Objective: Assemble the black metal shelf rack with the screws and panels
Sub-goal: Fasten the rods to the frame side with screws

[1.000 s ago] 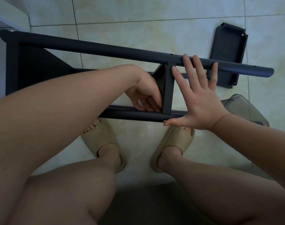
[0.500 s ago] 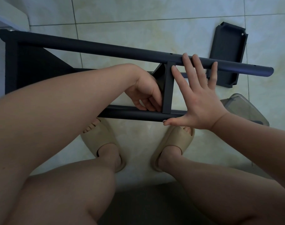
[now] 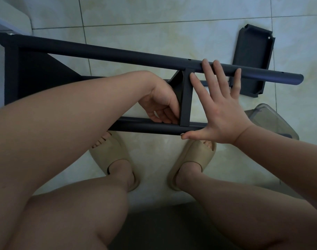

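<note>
You are pressing your right hand [image 3: 224,112], fingers spread straight, across the two rack poles [image 3: 118,55]. Your left hand [image 3: 161,103] is curling against the shelf panel [image 3: 186,98] standing between both hands; its grasp is indeterminable.

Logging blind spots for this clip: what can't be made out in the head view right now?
All in the head view:
- Left hand fingertips: tucked against the upright panel; whether they hold a screw is unclear.
- Lower tube: left stretch hidden by the left forearm.
- Clear container: partly behind the right forearm, contents unreadable.
</note>
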